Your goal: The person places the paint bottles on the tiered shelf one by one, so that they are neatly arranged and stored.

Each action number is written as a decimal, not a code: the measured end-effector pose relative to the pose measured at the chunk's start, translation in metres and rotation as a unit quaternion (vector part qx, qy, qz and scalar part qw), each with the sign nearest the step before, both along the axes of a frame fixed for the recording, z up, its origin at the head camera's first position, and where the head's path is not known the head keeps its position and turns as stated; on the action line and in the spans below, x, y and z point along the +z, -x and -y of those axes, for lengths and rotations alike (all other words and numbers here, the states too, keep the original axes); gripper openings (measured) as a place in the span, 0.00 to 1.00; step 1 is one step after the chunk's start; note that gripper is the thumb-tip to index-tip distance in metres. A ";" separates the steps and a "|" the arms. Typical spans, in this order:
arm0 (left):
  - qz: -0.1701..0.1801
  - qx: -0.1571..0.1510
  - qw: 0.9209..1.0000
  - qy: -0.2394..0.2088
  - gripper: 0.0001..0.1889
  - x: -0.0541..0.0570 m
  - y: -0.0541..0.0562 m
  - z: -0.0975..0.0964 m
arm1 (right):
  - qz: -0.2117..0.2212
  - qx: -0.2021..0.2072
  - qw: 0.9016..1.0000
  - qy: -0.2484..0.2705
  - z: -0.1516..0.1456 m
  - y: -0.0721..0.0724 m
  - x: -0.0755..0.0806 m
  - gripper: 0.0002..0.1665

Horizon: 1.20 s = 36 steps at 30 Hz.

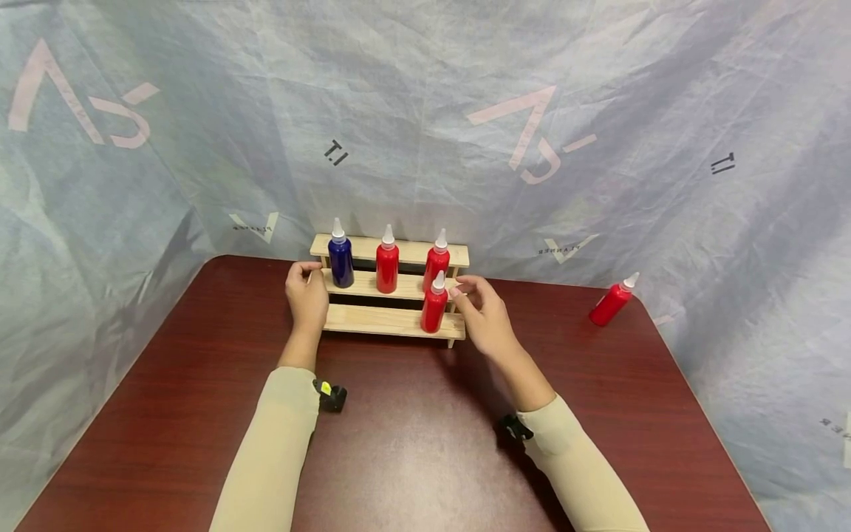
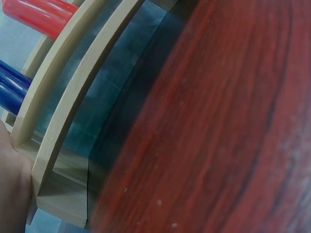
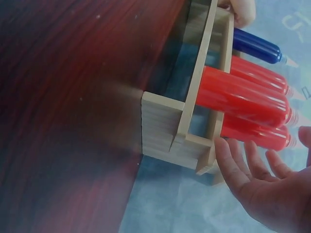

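A three-tier wooden rack (image 1: 372,319) stands at the back of the table. At its left end my left hand (image 1: 309,297) grips the middle shelf's end with curled fingers, beside a dark blue squeeze bottle (image 1: 342,266). My right hand (image 1: 488,321) is at the rack's right end, its fingers loosely bent and spread apart, fingertips right at the middle shelf's end. A red squeeze bottle (image 1: 387,270) stands mid-shelf, with another red bottle (image 1: 436,260) to its right. In front, a third red bottle (image 3: 243,95) stands upright on the lowest shelf. All have white pointed caps.
Far to the right, near the table's corner, is a separate red bottle (image 1: 610,304), tilted in the head view. Behind the dark red-brown table (image 1: 392,428) hangs a grey printed cloth (image 1: 412,111), which also runs along both sides.
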<state>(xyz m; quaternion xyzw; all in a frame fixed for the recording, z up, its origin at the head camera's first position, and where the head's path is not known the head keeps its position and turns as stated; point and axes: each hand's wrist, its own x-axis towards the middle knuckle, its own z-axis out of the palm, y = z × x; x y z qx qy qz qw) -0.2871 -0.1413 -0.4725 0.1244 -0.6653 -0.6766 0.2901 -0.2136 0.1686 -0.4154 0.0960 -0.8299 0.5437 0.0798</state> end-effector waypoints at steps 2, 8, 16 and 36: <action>0.001 0.001 1.000 0.002 0.10 0.001 0.000 0.000 | 0.004 -0.001 1.000 0.011 -0.002 0.000 0.002 0.26; 0.002 0.003 1.000 0.002 0.09 0.003 0.000 -0.001 | 0.002 -0.014 1.000 0.025 -0.008 0.002 0.007 0.26; -0.002 0.002 1.000 0.001 0.10 0.003 0.001 -0.001 | -0.014 -0.042 0.999 0.025 -0.021 0.007 0.010 0.23; 0.004 0.002 1.000 0.000 0.10 -0.001 0.001 0.000 | -0.043 -0.110 0.993 0.029 -0.052 0.011 0.018 0.20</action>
